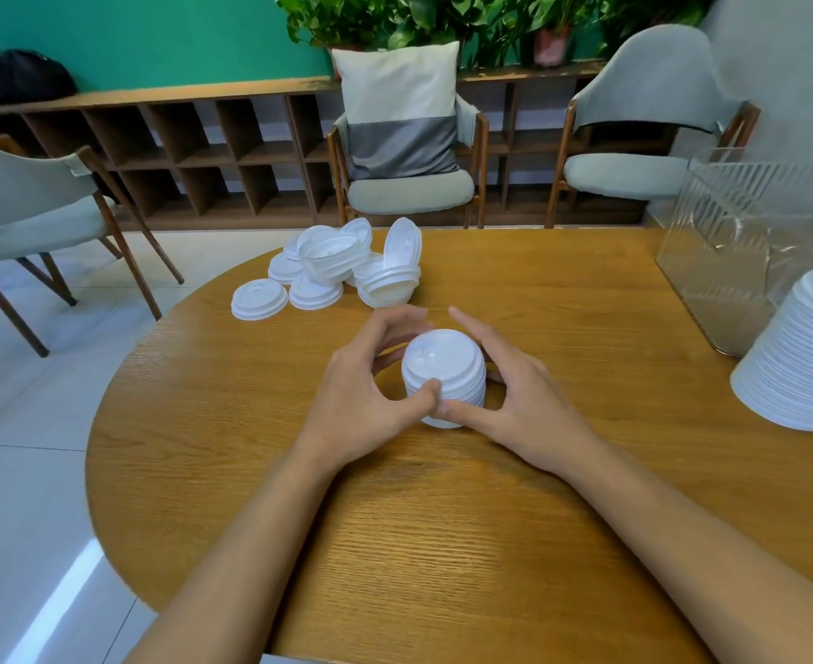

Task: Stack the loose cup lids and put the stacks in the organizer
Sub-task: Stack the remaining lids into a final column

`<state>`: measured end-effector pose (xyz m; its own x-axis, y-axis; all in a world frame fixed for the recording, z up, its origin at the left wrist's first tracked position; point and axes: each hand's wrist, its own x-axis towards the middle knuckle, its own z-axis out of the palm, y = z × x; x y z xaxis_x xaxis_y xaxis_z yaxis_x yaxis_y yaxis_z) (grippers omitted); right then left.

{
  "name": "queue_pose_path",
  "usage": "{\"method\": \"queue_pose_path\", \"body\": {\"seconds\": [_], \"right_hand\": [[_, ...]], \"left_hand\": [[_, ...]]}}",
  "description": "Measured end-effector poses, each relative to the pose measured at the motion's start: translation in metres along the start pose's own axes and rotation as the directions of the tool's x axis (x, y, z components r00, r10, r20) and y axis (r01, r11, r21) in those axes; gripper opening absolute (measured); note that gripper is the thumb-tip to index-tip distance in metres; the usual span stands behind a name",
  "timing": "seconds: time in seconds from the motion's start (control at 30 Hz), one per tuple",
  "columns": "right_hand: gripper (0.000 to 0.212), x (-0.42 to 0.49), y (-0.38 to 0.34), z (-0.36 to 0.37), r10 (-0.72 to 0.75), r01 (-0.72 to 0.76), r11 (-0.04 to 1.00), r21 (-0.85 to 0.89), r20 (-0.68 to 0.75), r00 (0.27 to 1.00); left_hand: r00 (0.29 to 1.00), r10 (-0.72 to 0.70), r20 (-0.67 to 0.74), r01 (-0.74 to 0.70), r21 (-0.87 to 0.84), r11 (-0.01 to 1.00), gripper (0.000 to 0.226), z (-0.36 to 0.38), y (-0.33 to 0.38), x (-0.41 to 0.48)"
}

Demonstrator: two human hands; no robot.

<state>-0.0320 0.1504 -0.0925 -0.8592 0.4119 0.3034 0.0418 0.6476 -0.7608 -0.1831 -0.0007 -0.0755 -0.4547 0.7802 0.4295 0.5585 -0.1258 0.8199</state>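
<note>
Left hand (361,390) is curled round the stack (443,366), thumb on its near side and fingers arched over the back. Right hand (514,400) closes in from the other side, thumb at the foot of the lids, index finger running fairly straight past the far edge. Both hands have hold of it, then, and the stack stands upright on the table (443,543), dead centre, between the two palms.

As for the step, this looks like squaring up: the lids are nested and the hands seem to be pressing the column true, not adding to it. The stack is short, too. Well beyond the fingertips lie the loose lids (337,266), a jumble near the far edge, some flat, some tipped on their rims, a few already half-nested. Plenty of work left there.

Off to the right sits the organizer (740,242), clear-walled and, as far as can be made out, with nothing in it. Just in front of it is a tall stack (802,357), resting on the table and not yet put away.

Next move, by my reckoning, is either a reach forward for more loose lids or a carry to the right. A carry calls for a firm two-sided grip and a level lift, or the nested lids could slide apart on the way.
</note>
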Motion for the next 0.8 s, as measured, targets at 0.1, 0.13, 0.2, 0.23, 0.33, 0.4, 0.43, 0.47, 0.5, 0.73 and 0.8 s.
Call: {"method": "queue_pose_path", "body": {"seconds": [0.1,0.13,0.2,0.23,0.33,0.4,0.43,0.47,0.5,0.73,0.8], "right_hand": [[0.089,0.0000,0.0016,0.0015,-0.015,0.015,1.000,-0.024,-0.017,1.000],[0.089,0.0001,0.0019,0.0020,-0.015,0.015,0.999,-0.031,-0.017,1.000],[0.088,0.0001,0.0015,0.0023,-0.012,0.011,0.999,-0.035,-0.017,1.000],[0.089,0.0000,0.0013,0.0024,-0.012,0.011,0.999,-0.032,-0.019,1.000],[0.091,0.0001,0.0001,0.0019,-0.013,0.012,0.999,-0.030,-0.017,1.000],[0.093,-0.0001,0.0000,0.0009,-0.006,0.006,1.000,-0.024,-0.004,1.000],[0.094,-0.0001,0.0003,0.0005,-0.002,0.002,1.000,-0.018,0.001,1.000],[0.095,0.0000,0.0004,0.0004,-0.001,0.001,1.000,-0.013,0.004,1.000],[0.095,0.0001,0.0005,0.0003,-0.001,0.001,1.000,-0.010,0.005,1.000],[0.104,0.0003,0.0025,0.0006,0.012,-0.012,1.000,-0.017,0.025,1.000],[0.103,0.0005,0.0019,0.0009,0.017,-0.017,1.000,-0.019,0.009,1.000]], "left_hand": [[0.999,-0.029,0.037,0.031,-0.036,0.999,0.066,0.0008,-0.0001,-0.0008],[0.998,-0.040,0.039,0.042,-0.047,0.998,0.065,0.0017,-0.0001,-0.0011],[0.997,-0.069,0.018,0.070,-0.067,0.995,0.065,0.0047,0.0009,-0.0011],[0.996,-0.086,0.000,0.086,-0.068,0.994,0.066,0.0061,0.0015,-0.0010],[0.993,-0.116,-0.037,0.114,-0.053,0.992,0.071,0.0080,0.0010,-0.0001],[0.992,-0.119,-0.041,0.116,-0.064,0.991,0.074,0.0067,0.0001,0.0008],[0.993,-0.117,-0.034,0.114,-0.072,0.991,0.075,0.0058,0.0000,0.0011],[0.993,-0.115,-0.021,0.113,-0.078,0.990,0.075,0.0051,-0.0001,0.0012],[0.993,-0.116,-0.006,0.115,-0.081,0.990,0.074,0.0046,-0.0001,0.0011],[0.989,-0.138,0.057,0.142,-0.069,0.987,0.069,0.0005,-0.0066,0.0002],[0.988,-0.137,0.071,0.142,-0.061,0.988,0.069,0.0001,-0.0074,0.0001]]}}
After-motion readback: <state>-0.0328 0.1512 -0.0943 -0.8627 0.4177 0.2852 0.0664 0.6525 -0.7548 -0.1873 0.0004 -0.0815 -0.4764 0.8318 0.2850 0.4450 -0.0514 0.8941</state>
